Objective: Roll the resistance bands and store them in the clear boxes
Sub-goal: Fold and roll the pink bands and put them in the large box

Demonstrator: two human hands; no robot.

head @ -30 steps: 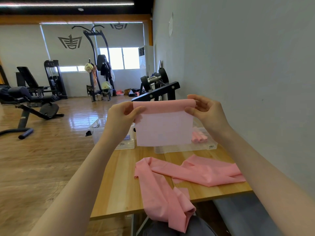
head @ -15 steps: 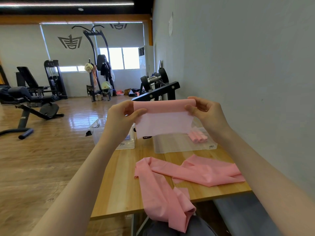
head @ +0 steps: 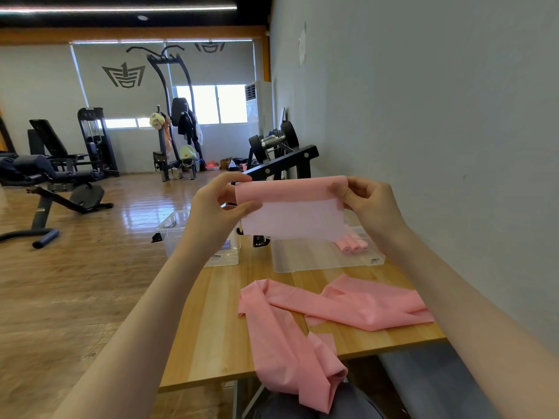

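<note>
I hold a pink resistance band (head: 290, 207) up in the air above the table, partly rolled at its top edge, a short pale flap hanging below. My left hand (head: 220, 207) pinches the roll's left end and my right hand (head: 369, 204) pinches its right end. Two more pink bands (head: 348, 303) lie loose on the wooden table (head: 211, 328); one trails over the near edge. A clear box (head: 326, 255) at the back right holds a few rolled pink bands (head: 352, 245). A second clear box (head: 181, 234) stands to its left, partly hidden by my left arm.
The table stands against a grey wall (head: 423, 116) on the right. A black weight rack (head: 281, 164) stands just behind the boxes. Gym machines (head: 60, 176) and wooden floor fill the room to the left.
The hanging flap of the held band has grown shorter as the roll at the top took it up. Both hands stay in about the same place.
</note>
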